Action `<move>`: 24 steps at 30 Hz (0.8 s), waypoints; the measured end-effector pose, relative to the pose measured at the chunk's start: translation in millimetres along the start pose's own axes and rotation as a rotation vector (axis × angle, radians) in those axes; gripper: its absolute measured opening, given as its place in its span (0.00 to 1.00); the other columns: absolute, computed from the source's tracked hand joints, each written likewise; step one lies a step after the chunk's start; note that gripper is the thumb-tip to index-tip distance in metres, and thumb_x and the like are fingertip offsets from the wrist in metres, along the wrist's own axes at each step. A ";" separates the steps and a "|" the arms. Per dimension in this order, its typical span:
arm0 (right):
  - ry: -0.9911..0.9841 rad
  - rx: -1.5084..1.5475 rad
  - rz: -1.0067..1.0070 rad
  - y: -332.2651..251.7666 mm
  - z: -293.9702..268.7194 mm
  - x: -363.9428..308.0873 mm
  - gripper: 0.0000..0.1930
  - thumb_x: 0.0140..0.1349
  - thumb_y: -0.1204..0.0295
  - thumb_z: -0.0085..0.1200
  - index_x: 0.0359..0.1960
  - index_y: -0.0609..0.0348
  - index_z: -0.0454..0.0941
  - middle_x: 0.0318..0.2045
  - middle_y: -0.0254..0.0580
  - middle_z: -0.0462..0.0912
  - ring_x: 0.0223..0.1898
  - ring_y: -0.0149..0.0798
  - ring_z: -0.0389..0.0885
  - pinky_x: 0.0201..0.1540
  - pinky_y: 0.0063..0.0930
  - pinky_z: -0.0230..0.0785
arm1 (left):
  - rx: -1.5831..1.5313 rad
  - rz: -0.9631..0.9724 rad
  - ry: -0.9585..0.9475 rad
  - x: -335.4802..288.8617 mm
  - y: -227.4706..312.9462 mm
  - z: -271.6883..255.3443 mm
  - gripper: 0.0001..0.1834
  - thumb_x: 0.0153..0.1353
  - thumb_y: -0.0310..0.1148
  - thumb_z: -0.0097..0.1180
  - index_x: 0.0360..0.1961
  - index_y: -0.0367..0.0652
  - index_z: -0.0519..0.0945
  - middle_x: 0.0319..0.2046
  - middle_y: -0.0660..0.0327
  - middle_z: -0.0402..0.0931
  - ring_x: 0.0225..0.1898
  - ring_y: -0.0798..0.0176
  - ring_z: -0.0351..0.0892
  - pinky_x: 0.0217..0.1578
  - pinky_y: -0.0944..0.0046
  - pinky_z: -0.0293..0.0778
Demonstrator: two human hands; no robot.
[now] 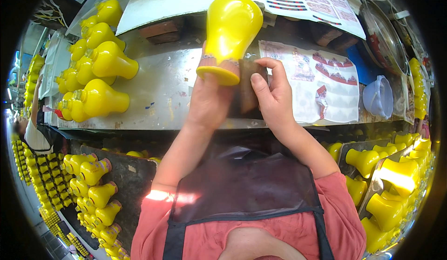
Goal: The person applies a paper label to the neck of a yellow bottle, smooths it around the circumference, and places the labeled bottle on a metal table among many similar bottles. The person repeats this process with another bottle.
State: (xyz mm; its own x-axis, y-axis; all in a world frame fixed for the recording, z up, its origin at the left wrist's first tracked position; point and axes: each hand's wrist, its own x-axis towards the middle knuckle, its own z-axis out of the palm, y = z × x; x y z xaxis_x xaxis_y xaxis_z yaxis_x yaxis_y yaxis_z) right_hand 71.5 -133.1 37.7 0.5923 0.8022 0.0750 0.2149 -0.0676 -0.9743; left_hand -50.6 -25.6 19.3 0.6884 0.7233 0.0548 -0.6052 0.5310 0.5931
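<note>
Vase [234,25] (left-held) beside brown pad [250,85].

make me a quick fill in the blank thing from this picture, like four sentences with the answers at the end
1. The left hand holds a vase coloured ____.
2. The right hand holds a flat piece coloured ____.
3. The small bucket stands to the ____ of the nearer printed sheet.
4. Over the reddish shirt, the person wears a dark ____.

Missing words: yellow; brown; right; apron.

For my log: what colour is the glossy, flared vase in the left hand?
Bright yellow; the glossy, flared vase shows best in the head view.
</note>
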 end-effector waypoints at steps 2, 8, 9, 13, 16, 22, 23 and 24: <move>0.058 -0.058 -0.043 -1.2 -3.4 4.0 0.17 0.72 0.69 0.56 0.58 0.60 0.73 0.48 0.43 0.83 0.47 0.35 0.82 0.52 0.29 0.75 | -0.032 -0.019 -0.016 -0.1 1.2 -0.7 0.43 0.71 0.55 0.57 0.78 0.48 0.55 0.69 0.59 0.67 0.68 0.58 0.70 0.70 0.52 0.64; -0.041 0.009 -0.388 -20.4 -11.0 20.2 0.17 0.69 0.74 0.59 0.59 0.57 0.75 0.46 0.47 0.85 0.44 0.44 0.87 0.48 0.32 0.78 | -0.013 -0.043 0.009 -4.2 1.3 0.7 0.42 0.68 0.58 0.58 0.75 0.49 0.61 0.67 0.59 0.72 0.69 0.54 0.69 0.72 0.45 0.64; -0.082 -0.069 -0.477 -23.1 -8.0 26.5 0.17 0.68 0.75 0.59 0.58 0.55 0.76 0.47 0.50 0.85 0.44 0.49 0.88 0.47 0.33 0.78 | 0.015 -0.035 0.018 -4.2 -1.3 2.0 0.42 0.68 0.58 0.58 0.75 0.49 0.61 0.66 0.60 0.72 0.69 0.54 0.70 0.71 0.44 0.64; 0.048 -0.328 -0.471 -25.3 -4.0 45.6 0.17 0.67 0.74 0.60 0.58 0.53 0.77 0.48 0.53 0.85 0.46 0.58 0.86 0.48 0.40 0.78 | -0.019 -0.044 0.073 -0.5 0.0 1.3 0.41 0.68 0.57 0.59 0.75 0.50 0.61 0.67 0.61 0.71 0.66 0.56 0.72 0.69 0.45 0.67; 0.049 -0.217 -0.416 -17.4 -10.2 45.3 0.17 0.69 0.71 0.59 0.58 0.55 0.75 0.48 0.53 0.84 0.47 0.56 0.87 0.49 0.39 0.78 | 0.035 -0.063 0.030 0.0 4.6 1.4 0.41 0.70 0.52 0.60 0.76 0.49 0.59 0.67 0.62 0.70 0.64 0.59 0.73 0.68 0.50 0.68; 0.038 -0.263 -0.295 -14.2 -24.4 38.7 0.17 0.71 0.73 0.60 0.59 0.59 0.73 0.50 0.43 0.79 0.45 0.35 0.83 0.49 0.27 0.77 | 0.487 0.037 -0.010 -3.8 3.2 -4.0 0.39 0.70 0.34 0.63 0.76 0.39 0.57 0.62 0.55 0.74 0.61 0.61 0.76 0.62 0.62 0.73; 0.125 -0.341 -0.429 -16.3 -27.6 38.8 0.20 0.69 0.75 0.62 0.60 0.59 0.72 0.47 0.43 0.80 0.42 0.34 0.85 0.44 0.27 0.78 | 0.598 0.082 -0.021 -4.4 1.4 -7.4 0.41 0.69 0.33 0.64 0.77 0.38 0.56 0.62 0.54 0.74 0.62 0.61 0.76 0.62 0.61 0.73; 0.074 -0.222 -0.381 -18.8 -31.0 34.3 0.19 0.66 0.75 0.64 0.57 0.59 0.74 0.44 0.44 0.83 0.40 0.38 0.87 0.43 0.29 0.79 | 0.748 0.069 -0.006 -4.2 1.3 -12.8 0.46 0.66 0.32 0.68 0.79 0.38 0.54 0.65 0.51 0.73 0.64 0.55 0.76 0.63 0.57 0.73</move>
State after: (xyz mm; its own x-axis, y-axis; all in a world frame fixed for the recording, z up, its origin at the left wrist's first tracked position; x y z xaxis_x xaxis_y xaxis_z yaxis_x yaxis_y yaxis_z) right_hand 111.9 -122.7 65.1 0.4912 0.7502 0.4426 0.5851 0.0922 -0.8057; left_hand -59.4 -22.4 9.6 0.6624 0.7403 0.1145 -0.2154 0.0419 0.9756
